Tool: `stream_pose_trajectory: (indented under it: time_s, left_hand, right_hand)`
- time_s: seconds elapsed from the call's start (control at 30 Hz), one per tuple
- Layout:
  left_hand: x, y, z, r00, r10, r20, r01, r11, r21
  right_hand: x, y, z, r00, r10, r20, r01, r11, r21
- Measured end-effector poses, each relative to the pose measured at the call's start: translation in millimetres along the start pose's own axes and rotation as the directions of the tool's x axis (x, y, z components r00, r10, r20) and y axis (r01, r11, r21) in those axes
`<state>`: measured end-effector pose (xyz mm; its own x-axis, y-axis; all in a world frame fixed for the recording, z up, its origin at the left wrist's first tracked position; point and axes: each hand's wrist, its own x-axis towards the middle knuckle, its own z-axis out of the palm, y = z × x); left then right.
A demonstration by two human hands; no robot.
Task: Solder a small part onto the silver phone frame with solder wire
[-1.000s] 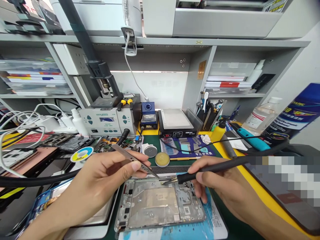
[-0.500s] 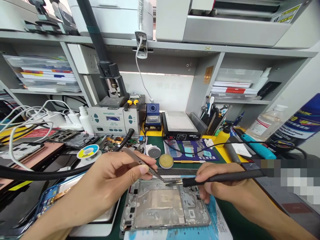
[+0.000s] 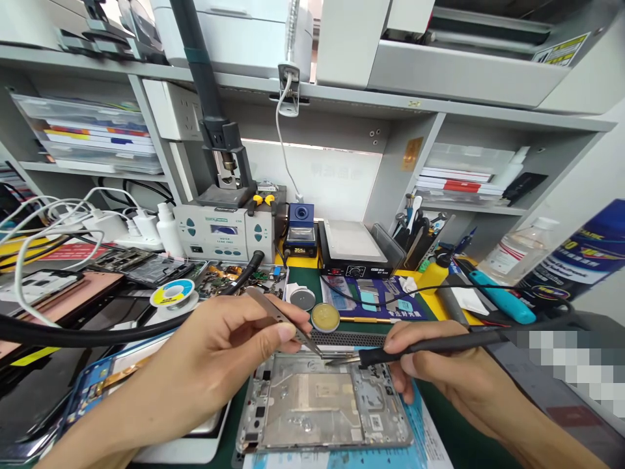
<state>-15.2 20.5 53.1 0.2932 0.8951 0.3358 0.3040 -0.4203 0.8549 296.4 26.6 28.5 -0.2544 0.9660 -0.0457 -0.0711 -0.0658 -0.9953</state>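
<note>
My left hand (image 3: 244, 345) pinches a pair of metal tweezers (image 3: 286, 319), points down and to the right. In my right hand (image 3: 430, 361) is a soldering iron (image 3: 420, 345) with a black handle, its metal tip aimed left. Both tips meet, or nearly so, at the upper edge of a silver phone frame (image 3: 336, 410). Whatever lies between the tips is too small to make out. The frame lies flat on a blue and white sheet (image 3: 424, 436). Fingers of my right hand rest by the frame's upper right corner.
Behind the frame are an open flux tin (image 3: 325, 317), a grey round tin (image 3: 303, 298) and a heating plate (image 3: 351, 247). A solder spool (image 3: 173, 293), phone parts and a thick black hose (image 3: 97, 339) lie left. A dark cable (image 3: 454, 288) crosses right, near bottles.
The view has shifted slightly. Both hands keep their tools at the frame's upper edge, with the tweezers and iron tips barely moved.
</note>
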Motion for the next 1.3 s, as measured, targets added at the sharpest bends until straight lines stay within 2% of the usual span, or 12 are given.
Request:
stream_pose_trajectory:
  time_s: [0.07,0.27,0.63,1.07,1.3]
  left_hand:
    - [-1,-3,-0.7,1.000,-0.009,0.017,0.009,1.000,-0.005]
    - [0,-5,-1.1,0.999,-0.035,0.035,0.036,0.999,-0.019]
    - [-1,-7,2.3,0.998,-0.018,0.055,0.019,1.000,-0.017]
    - [1,-6,3.1,0.998,-0.062,-0.005,0.061,0.995,-0.077]
    - [1,-9,4.6,0.997,-0.069,0.026,0.072,0.993,-0.096]
  right_hand:
    - [2,7,-5,0.999,-0.009,0.034,0.009,1.000,-0.002]
    - [6,16,-14,0.999,-0.003,0.041,0.003,1.000,0.001]
    - [5,13,-12,0.999,0.003,0.049,-0.003,1.000,0.004]
    - [6,12,-13,0.995,-0.004,0.096,0.003,1.000,0.008]
    - [6,12,-14,0.996,-0.004,0.084,0.003,1.000,0.009]
